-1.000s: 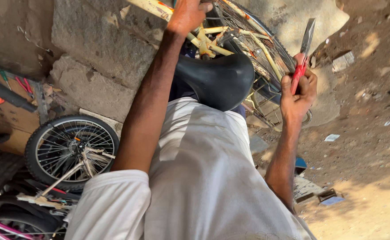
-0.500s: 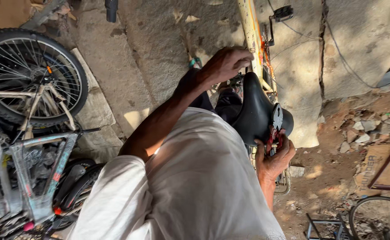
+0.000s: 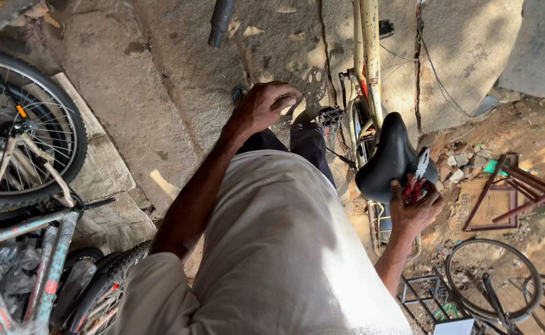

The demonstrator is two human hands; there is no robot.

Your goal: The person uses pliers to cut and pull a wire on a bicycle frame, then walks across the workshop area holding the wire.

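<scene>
Seen from above, the right hand (image 3: 416, 211) grips red-handled pliers (image 3: 416, 180) against the black saddle (image 3: 389, 158) at centre right, lower than a second ago. The left hand (image 3: 265, 107), loosely curled and empty, has let go of the yellow frame (image 3: 369, 56)

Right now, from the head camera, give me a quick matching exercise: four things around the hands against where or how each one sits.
Things:
1. right hand
2. left hand
3. black saddle
4. bicycle wheel

States:
A. on the cream frame
B. far left, beside stone slabs
C. gripping red-handled pliers
D. empty, fingers curled, above the paving

Pairs: 1-C, 2-D, 3-A, 4-B
</scene>
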